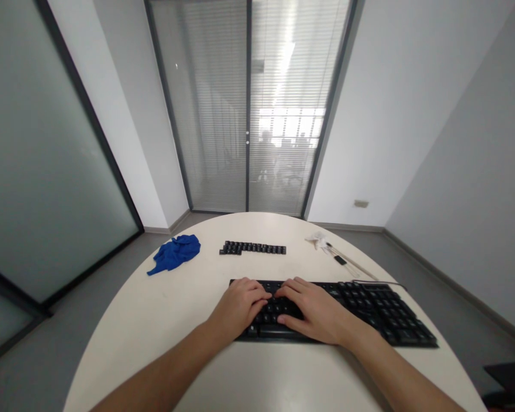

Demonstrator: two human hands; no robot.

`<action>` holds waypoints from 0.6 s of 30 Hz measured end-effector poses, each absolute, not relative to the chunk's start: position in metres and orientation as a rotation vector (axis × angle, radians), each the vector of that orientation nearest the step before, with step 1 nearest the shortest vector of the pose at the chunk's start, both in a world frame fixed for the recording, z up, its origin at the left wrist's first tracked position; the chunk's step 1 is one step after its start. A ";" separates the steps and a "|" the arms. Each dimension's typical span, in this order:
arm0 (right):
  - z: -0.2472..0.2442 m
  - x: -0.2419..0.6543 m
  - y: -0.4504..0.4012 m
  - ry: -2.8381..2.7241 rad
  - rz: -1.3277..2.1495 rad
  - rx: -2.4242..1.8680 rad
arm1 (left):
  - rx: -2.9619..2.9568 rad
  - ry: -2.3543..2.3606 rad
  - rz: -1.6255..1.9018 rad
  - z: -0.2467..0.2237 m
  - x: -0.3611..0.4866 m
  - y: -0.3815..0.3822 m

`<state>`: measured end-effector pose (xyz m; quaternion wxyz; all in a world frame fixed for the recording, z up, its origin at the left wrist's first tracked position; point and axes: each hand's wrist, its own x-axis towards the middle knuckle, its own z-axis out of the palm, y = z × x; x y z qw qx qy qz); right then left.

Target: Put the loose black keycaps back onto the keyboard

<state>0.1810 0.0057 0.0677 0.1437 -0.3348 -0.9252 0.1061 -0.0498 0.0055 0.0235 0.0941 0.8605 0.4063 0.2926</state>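
Note:
A black keyboard lies near the front of the round white table, angled slightly. My left hand rests over its left end, fingers bent and close together, with the tips near the middle keys. Beside it, my right hand lies over the keys, its thumb apart from the other fingers. Whether either hand grips something small between them cannot be made out. Behind the keyboard, loose black keycaps stand in rows.
A crumpled blue cloth is at the table's left. At the back right lie a white tissue, thin sticks and a small black piece. A cable runs behind the keyboard's right end. The table's edge curves around.

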 end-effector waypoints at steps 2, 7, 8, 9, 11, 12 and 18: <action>0.068 0.181 0.006 -2.669 0.311 -0.965 | 2.505 1.221 0.881 0.023 -0.050 0.006; 0.067 0.182 0.005 -2.681 0.278 -0.941 | 2.517 1.168 0.843 0.031 -0.056 0.005; 0.067 0.181 0.004 -2.688 0.273 -0.926 | 2.553 1.124 0.821 0.034 -0.059 0.005; 0.067 0.181 0.004 -2.693 0.267 -0.910 | 2.592 1.077 0.798 0.036 -0.061 0.004; 0.068 0.180 0.003 -2.703 0.261 -0.883 | 2.661 1.000 0.751 0.042 -0.066 0.004; 0.068 0.180 0.003 -2.702 0.259 -0.877 | 2.683 0.979 0.731 0.045 -0.068 0.003; 0.068 0.180 0.003 -2.705 0.249 -0.875 | 2.725 0.950 0.641 0.054 -0.072 -0.001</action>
